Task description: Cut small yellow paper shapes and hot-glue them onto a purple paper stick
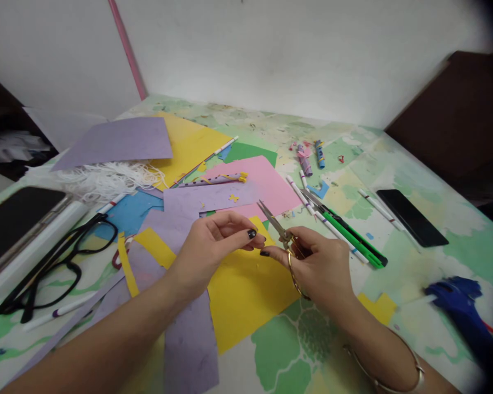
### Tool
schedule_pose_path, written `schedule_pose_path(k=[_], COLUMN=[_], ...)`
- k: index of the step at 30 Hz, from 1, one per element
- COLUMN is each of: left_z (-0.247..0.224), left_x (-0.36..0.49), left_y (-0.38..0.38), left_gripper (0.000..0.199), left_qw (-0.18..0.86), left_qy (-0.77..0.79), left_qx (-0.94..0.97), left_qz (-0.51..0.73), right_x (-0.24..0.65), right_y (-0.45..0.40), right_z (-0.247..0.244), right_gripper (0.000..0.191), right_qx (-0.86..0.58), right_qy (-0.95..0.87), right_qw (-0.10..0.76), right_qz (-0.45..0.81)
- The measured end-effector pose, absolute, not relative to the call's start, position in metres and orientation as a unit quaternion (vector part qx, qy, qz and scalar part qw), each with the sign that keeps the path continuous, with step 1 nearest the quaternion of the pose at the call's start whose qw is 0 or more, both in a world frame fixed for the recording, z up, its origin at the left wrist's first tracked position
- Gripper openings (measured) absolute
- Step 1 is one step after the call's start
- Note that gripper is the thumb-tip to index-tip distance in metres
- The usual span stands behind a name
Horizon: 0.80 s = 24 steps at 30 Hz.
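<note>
My right hand [322, 268] grips a pair of scissors [276, 223] by gold-coloured handles, the blades pointing up and left. My left hand [216, 243] is pinched closed beside the blades, its fingertips close to my right thumb. Whatever sits in that pinch, if anything, is too small to make out. Beneath both hands lies a yellow paper sheet [246, 301], with purple paper [191, 334] to its left. Just beyond, a small yellow flower cutout [234, 198] rests on a purple strip [181, 200], near a rolled purple paper tube [213, 180] with yellow trim.
Black glasses [76, 268] and white string [110, 178] lie left. Pink paper [267, 175] is behind. A green cutter [353, 241], white pens, a black phone [413, 217] and a blue glue gun [460, 301] are right. Two small decorated rolls [320, 155] stand farther back.
</note>
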<state>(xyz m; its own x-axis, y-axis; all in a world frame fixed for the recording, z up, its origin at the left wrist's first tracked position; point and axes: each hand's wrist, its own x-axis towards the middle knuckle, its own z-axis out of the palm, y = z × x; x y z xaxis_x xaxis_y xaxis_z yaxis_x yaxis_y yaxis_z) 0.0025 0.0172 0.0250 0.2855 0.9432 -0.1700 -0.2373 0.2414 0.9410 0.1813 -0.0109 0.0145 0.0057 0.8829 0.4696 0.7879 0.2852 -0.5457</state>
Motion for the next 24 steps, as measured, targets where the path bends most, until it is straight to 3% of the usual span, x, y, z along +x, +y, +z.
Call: schedule_pose_path(k=[8,14,24], left_z=[0.026,0.025,0.019], left_x=[0.004,0.006,0.008], left_y=[0.018,0.015,0.011], left_gripper=[0.007,0.015,0.016], left_qw=[0.650,0.604,0.516], left_qy=[0.415,0.420,0.398], left_qx=[0.460,0.560,0.666], left_qz=[0.440,0.381,0.363], right_x=[0.178,0.170,0.171], right_y=[-0.011,-0.012,-0.010], right_z=[0.018,0.021,0.023], right_gripper=[0.024,0.010,0.007], right_qx=[-0.604,-0.528,-0.523], right_qy=[-0.633,-0.555,-0.526], right_qw=[0.416,0.450,0.450], right_qz=[0.249,0.459,0.497])
